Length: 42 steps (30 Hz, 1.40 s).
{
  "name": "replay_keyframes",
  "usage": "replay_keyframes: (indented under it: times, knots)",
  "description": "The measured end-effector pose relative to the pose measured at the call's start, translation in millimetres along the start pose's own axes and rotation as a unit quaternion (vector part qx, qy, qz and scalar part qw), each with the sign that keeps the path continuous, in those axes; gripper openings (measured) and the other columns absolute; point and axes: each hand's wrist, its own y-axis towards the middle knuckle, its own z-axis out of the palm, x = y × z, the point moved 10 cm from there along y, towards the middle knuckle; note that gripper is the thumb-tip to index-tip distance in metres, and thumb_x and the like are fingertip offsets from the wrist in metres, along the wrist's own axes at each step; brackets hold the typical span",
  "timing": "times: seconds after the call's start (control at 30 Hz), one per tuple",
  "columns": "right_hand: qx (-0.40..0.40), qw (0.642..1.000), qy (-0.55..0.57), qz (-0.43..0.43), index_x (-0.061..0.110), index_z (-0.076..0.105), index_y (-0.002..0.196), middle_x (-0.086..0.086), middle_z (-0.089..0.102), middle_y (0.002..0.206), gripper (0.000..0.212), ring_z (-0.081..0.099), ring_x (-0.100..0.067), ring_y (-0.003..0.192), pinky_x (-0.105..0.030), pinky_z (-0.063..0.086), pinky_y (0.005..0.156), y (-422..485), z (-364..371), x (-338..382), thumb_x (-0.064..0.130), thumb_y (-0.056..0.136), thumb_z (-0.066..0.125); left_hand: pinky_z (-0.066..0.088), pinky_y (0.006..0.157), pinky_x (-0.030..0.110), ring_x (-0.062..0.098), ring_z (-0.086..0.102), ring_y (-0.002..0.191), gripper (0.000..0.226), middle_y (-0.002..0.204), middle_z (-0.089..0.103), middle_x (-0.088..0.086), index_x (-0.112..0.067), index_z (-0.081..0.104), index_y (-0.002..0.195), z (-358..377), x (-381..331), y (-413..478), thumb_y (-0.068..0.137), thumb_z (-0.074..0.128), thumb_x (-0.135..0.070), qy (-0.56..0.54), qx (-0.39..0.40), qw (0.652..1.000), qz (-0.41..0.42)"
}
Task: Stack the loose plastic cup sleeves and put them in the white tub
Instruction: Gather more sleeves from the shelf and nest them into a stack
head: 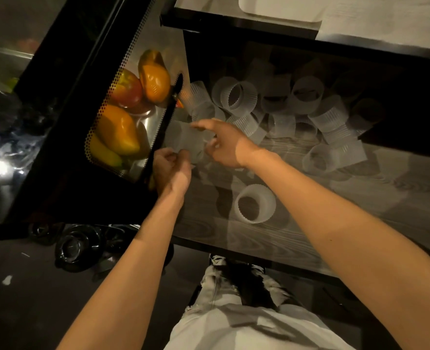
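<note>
Several translucent ribbed cup sleeves [239, 98] lie scattered on a wooden shelf [297, 243], most toward the back. One sleeve [255, 203] stands alone near the front. Between my hands is a blurred stack of sleeves [187, 140]. My left hand [171, 169] grips its near end with curled fingers. My right hand [224, 145] holds its far end, index finger stretched over the top. A corner of the white tub [279, 11] shows on the counter above the shelf.
A perforated metal basket [107, 117] with orange and red bell peppers [154, 77] stands left of the shelf. Dark round objects [78, 245] lie on the floor at the lower left. The counter edge [234, 24] overhangs the shelf's back.
</note>
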Motion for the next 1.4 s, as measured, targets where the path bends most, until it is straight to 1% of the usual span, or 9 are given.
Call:
replay_keyframes:
  times: [0.1, 0.23, 0.33, 0.43, 0.57, 0.7, 1.07, 1.23, 1.4]
  knots:
    - [-0.026, 0.999, 0.015, -0.011, 0.029, 0.053, 0.143, 0.002, 0.057, 0.131, 0.057, 0.054, -0.009, 0.112, -0.023, 0.046, 0.093, -19, -25, 2, 0.014, 0.090, 0.071, 0.044, 0.066, 0.016, 0.008, 0.061, 0.083, 0.030, 0.097, 0.063, -0.003, -0.019, 0.055, 0.103, -1, -20, -22, 0.092, 0.064, -0.045, -0.002, 0.016, 0.998, 0.061]
    - [-0.013, 0.997, 0.068, 0.041, 0.023, 0.060, 0.124, -0.002, 0.063, 0.109, 0.037, 0.070, -0.016, 0.092, -0.034, 0.059, 0.083, -60, -52, -17, 0.036, 0.091, 0.071, 0.056, 0.074, 0.040, 0.023, 0.074, 0.081, 0.044, 0.082, 0.070, -0.004, -0.026, 0.060, 0.098, 29, -27, -48, 0.085, 0.048, -0.066, -0.043, 0.143, 0.987, 0.059]
    - [0.000, 0.986, 0.141, 0.084, 0.013, 0.058, 0.118, -0.006, 0.065, 0.093, 0.031, 0.077, -0.025, 0.084, -0.043, 0.063, 0.081, -97, -62, -32, 0.032, 0.096, 0.068, 0.049, 0.058, 0.027, 0.019, 0.071, 0.062, 0.065, 0.067, 0.070, 0.001, -0.011, 0.065, 0.094, 41, -40, -71, 0.085, 0.047, -0.072, -0.007, 0.190, 0.973, 0.131]
    - [0.028, 0.977, 0.167, 0.128, 0.003, 0.054, 0.110, -0.008, 0.067, 0.071, 0.028, 0.076, -0.035, 0.082, -0.039, 0.059, 0.068, -128, -62, -44, 0.029, 0.101, 0.061, 0.046, 0.056, 0.019, 0.013, 0.068, 0.057, 0.058, 0.061, 0.070, 0.003, -0.006, 0.066, 0.078, 53, -50, -95, 0.097, 0.050, -0.058, 0.047, 0.238, 0.947, 0.210]
    - [0.069, 0.969, 0.175, 0.158, 0.005, 0.056, 0.097, -0.019, 0.071, 0.078, 0.024, 0.074, -0.042, 0.084, -0.035, 0.056, 0.064, -151, -58, -50, 0.028, 0.102, 0.058, 0.045, 0.053, 0.018, 0.016, 0.066, 0.053, 0.050, 0.060, 0.070, 0.010, 0.003, 0.064, 0.079, 64, -41, -114, 0.104, 0.055, -0.039, 0.054, 0.303, 0.927, 0.216]
    - [0.118, 0.963, 0.173, 0.171, 0.005, 0.055, 0.102, -0.021, 0.074, 0.085, 0.020, 0.074, -0.041, 0.089, -0.035, 0.053, 0.065, -159, -43, -57, 0.024, 0.101, 0.060, 0.054, 0.060, 0.034, 0.020, 0.068, 0.056, 0.044, 0.062, 0.071, 0.010, -0.001, 0.064, 0.081, 67, -33, -118, 0.102, 0.057, -0.038, 0.090, 0.330, 0.912, 0.227]
    - [0.224, 0.949, 0.082, 0.208, 0.009, 0.058, 0.093, -0.013, 0.078, 0.087, 0.021, 0.077, -0.030, 0.091, -0.054, 0.056, 0.095, -159, -19, -73, 0.026, 0.095, 0.070, 0.052, 0.060, 0.035, 0.017, 0.061, 0.057, 0.026, 0.056, 0.064, 0.001, -0.008, 0.061, 0.075, 68, -8, -111, 0.094, 0.068, -0.024, 0.133, 0.358, 0.911, 0.155]
    - [0.090, 0.981, -0.033, 0.169, 0.015, 0.061, 0.085, 0.012, 0.059, 0.048, 0.032, 0.070, -0.010, 0.061, -0.031, 0.057, 0.066, -131, -50, -74, 0.045, 0.093, 0.067, 0.041, 0.060, 0.026, 0.007, 0.049, 0.057, 0.033, 0.058, 0.052, -0.009, -0.013, 0.060, 0.075, 60, 0, -84, 0.096, 0.066, -0.037, 0.077, 0.291, 0.947, 0.113]
    - [-0.003, 0.991, -0.035, 0.129, 0.022, 0.059, 0.092, 0.003, 0.066, 0.079, 0.011, 0.068, -0.014, 0.066, -0.024, 0.049, 0.059, -90, -54, -61, 0.014, 0.098, 0.055, 0.051, 0.092, 0.035, 0.011, 0.065, 0.094, 0.015, 0.104, 0.068, 0.000, -0.022, 0.062, 0.109, 69, 28, -50, 0.098, 0.062, -0.033, 0.038, 0.237, 0.970, -0.047]
